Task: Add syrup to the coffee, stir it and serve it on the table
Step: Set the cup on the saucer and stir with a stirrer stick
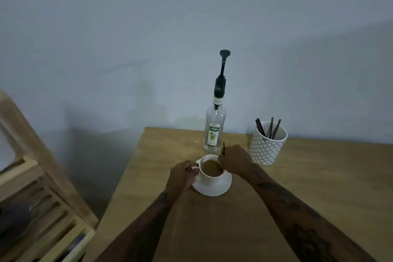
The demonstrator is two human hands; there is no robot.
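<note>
A white cup (209, 177) of light brown coffee stands on a white saucer (221, 188) on the wooden table (297, 176). My left hand (181, 175) grips the cup's handle on its left side. My right hand (235, 159) is at the cup's right rim, pinching a thin dark stir stick (223, 148) whose lower end dips into the coffee. Just behind the cup stands a clear glass syrup bottle (214, 132) with a tall black pump on top.
A white patterned pot (266, 144) holding several dark stir sticks stands to the right of the bottle. The table's left edge runs close to the cup. A wooden slatted shelf unit (38, 187) stands lower left. A plain wall is behind.
</note>
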